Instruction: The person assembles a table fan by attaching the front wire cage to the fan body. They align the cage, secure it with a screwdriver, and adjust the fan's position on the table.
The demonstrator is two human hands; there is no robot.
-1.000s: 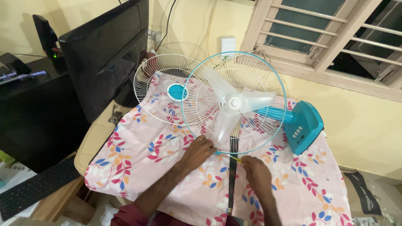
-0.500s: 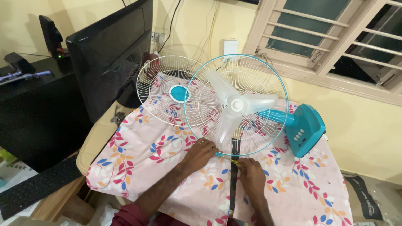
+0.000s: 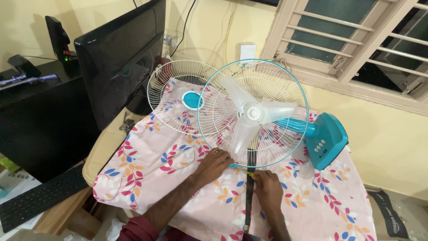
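A teal table fan lies on a floral pink cloth (image 3: 147, 169), its teal base (image 3: 327, 140) at the right. Its rear grille with a teal rim (image 3: 209, 89) carries a translucent white three-blade rotor (image 3: 249, 114). The removed front grille (image 3: 178, 96), white with a teal centre cap, leans behind it at the left. My left hand (image 3: 216, 163) grips the lower rim of the rear grille. My right hand (image 3: 267, 185) holds a thin yellow-handled screwdriver (image 3: 243, 170) whose tip points at the rim by the left hand. A black strap (image 3: 247, 196) runs down the cloth between the hands.
A black monitor (image 3: 120, 58) stands at the left, close to the front grille. A black keyboard (image 3: 38, 196) lies lower left. A louvred window (image 3: 356, 40) and a wall socket with cables (image 3: 247, 49) are behind the fan. A paper bag (image 3: 394, 214) sits at the lower right.
My right hand has slid a little left toward the rim, bringing the screwdriver closer to my left hand. The view has shifted slightly; the fan has not moved.
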